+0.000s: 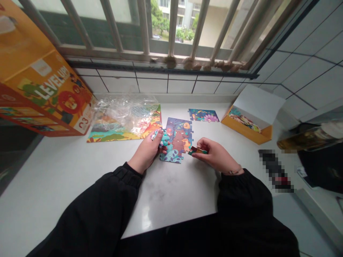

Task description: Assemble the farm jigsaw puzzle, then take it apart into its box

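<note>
My left hand (146, 151) grips a teal jigsaw piece (163, 138) at the left edge of a group of joined cardboard puzzle pieces (178, 139), which shows brown bears on a purple and teal ground. My right hand (217, 155) pinches a small dark red and yellow jigsaw piece (197, 150) between finger and thumb, just right of that group and close to it. A thin bracelet circles my right wrist (235, 172). Black sleeves cover both forearms.
A jungle-picture puzzle (124, 135) lies left under a crumpled clear plastic bag (125, 114). A small peacock puzzle (203, 115) and an open orange box (246, 123) sit behind. A large orange LEVEL UP box (34, 78) looms left; a pixelated black object (276, 171) lies right.
</note>
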{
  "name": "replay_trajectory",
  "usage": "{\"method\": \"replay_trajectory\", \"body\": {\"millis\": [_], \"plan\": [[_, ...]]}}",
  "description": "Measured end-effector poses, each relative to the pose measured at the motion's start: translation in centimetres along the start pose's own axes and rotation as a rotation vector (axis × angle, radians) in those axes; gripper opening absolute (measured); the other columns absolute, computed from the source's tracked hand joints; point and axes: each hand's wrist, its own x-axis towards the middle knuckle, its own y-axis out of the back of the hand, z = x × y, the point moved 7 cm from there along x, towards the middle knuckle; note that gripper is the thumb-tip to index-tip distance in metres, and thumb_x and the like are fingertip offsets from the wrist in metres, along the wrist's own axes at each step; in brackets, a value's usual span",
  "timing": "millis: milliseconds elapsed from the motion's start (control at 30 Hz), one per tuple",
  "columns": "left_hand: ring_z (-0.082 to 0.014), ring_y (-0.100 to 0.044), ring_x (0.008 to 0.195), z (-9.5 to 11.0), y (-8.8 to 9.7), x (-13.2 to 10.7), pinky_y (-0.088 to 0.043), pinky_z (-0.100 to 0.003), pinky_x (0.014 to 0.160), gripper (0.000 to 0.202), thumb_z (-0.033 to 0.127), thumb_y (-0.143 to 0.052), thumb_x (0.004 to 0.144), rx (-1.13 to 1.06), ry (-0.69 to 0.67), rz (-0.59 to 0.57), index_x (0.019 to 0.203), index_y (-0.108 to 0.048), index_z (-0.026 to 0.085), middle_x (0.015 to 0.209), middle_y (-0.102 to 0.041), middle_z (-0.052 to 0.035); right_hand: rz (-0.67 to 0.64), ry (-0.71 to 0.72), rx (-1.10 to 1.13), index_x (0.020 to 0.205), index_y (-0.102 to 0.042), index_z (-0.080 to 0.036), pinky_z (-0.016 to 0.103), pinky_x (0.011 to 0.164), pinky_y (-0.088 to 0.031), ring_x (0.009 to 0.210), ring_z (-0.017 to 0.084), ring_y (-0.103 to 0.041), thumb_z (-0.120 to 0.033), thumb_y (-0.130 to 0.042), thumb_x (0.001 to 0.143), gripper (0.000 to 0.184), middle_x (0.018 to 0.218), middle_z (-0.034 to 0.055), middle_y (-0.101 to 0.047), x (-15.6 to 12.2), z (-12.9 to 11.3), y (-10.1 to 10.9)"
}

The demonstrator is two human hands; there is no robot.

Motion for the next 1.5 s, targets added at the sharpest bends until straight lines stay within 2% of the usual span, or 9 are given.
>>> {"method": "replay_trajectory", "body": {"millis": [133,300,500,767,933,1100,1233,1333,1500], "plan": [[-0.0139,-0.069,0.065,-0.2,0.0,0.1,-0.059,-0.022,0.055,0.064,0.079,-0.071,0.094,-0.021,-0.011,0.001,0.115,-0.064,0.019,0.085,-0.074,-0.0051,0.069,0.079,0.172,0.094,-0.067,-0.024,0.032,0.067,-0.048,0.078,0.020,-0.065,-0.056,-0.083,0.092,0.036,0.089,0.0019,-0.074,3.3,-3.8,-0.6],[-0.0167,-0.069,0.065,-0.5,0.1,0.2,-0.059,-0.025,0.053,0.069,0.085,-0.062,0.095,-0.060,-0.005,-0.013,0.119,-0.070,0.020,0.087,-0.074,-0.0061,0.067,0.167,0.247,0.100,-0.074,-0.023,0.031,0.070,-0.052,0.080,0.019,-0.068,-0.058,-0.065,0.104,0.037,0.093,0.0033,-0.078,7.3,-6.8,-5.2],[-0.0124,-0.065,0.061,0.4,0.1,-0.2,-0.057,-0.023,0.051,0.067,0.073,-0.084,0.086,0.173,-0.040,-0.038,0.124,-0.068,0.021,0.099,-0.074,-0.0058,0.226,0.122,0.135,0.104,-0.076,-0.024,0.031,0.069,-0.045,0.071,0.017,-0.062,-0.056,-0.070,0.100,0.033,0.081,-0.0011,-0.071,6.8,-5.5,-7.9],[-0.0150,-0.065,0.062,0.7,-0.2,-0.4,-0.057,-0.025,0.052,0.060,0.069,-0.082,0.089,0.192,-0.040,-0.009,0.121,-0.067,0.021,0.093,-0.073,-0.0045,0.348,0.032,0.338,0.110,-0.062,-0.025,0.032,0.062,-0.046,0.066,0.018,-0.056,-0.061,-0.048,0.110,0.038,0.080,-0.0021,-0.060,7.0,-3.7,-6.6],[-0.0181,-0.068,0.067,0.7,-0.6,-0.4,-0.055,-0.027,0.053,0.070,0.074,-0.081,0.087,0.305,-0.099,-0.062,0.130,-0.066,0.020,0.109,-0.078,-0.0101,0.381,0.051,0.404,0.112,-0.059,-0.026,0.033,0.071,-0.053,0.079,0.020,-0.064,-0.062,-0.050,0.110,0.037,0.090,0.0012,-0.065,6.8,-4.3,-7.7],[-0.0197,-0.068,0.072,0.7,-0.6,-0.3,-0.054,-0.026,0.057,0.069,0.062,-0.092,0.081,0.320,-0.125,-0.071,0.130,-0.069,0.019,0.100,-0.077,-0.0077,0.347,0.103,0.327,0.104,-0.056,-0.026,0.035,0.079,-0.053,0.089,0.022,-0.067,-0.061,-0.046,0.112,0.037,0.095,0.0030,-0.069,6.8,-5.0,-9.2],[-0.0204,-0.069,0.073,0.6,-0.6,-0.4,-0.055,-0.027,0.055,0.062,0.063,-0.086,0.087,0.281,-0.078,-0.044,0.130,-0.069,0.021,0.101,-0.077,-0.0071,0.396,0.139,0.252,0.110,-0.059,-0.026,0.037,0.091,-0.054,0.100,0.023,-0.068,-0.057,-0.036,0.115,0.039,0.105,0.0058,-0.071,6.9,-4.7,-7.6],[-0.0215,-0.071,0.076,0.7,-0.5,-0.5,-0.057,-0.028,0.058,0.060,0.064,-0.083,0.089,0.284,-0.084,-0.025,0.129,-0.069,0.022,0.105,-0.079,-0.0085,0.452,0.133,0.144,0.114,-0.063,-0.024,0.039,0.099,-0.054,0.109,0.025,-0.069,-0.052,-0.034,0.115,0.040,0.114,0.0097,-0.073,7.4,-3.3,-4.6],[-0.0233,-0.074,0.084,1.1,-0.3,-0.7,-0.060,-0.029,0.062,0.059,0.066,-0.080,0.091,0.309,-0.107,-0.003,0.128,-0.070,0.022,0.115,-0.080,-0.0104,0.543,-0.032,-0.201,0.121,-0.066,-0.018,0.049,0.110,-0.051,0.122,0.033,-0.067,-0.038,-0.039,0.110,0.036,0.125,0.0195,-0.074,8.3,0.6,-0.4]]}}
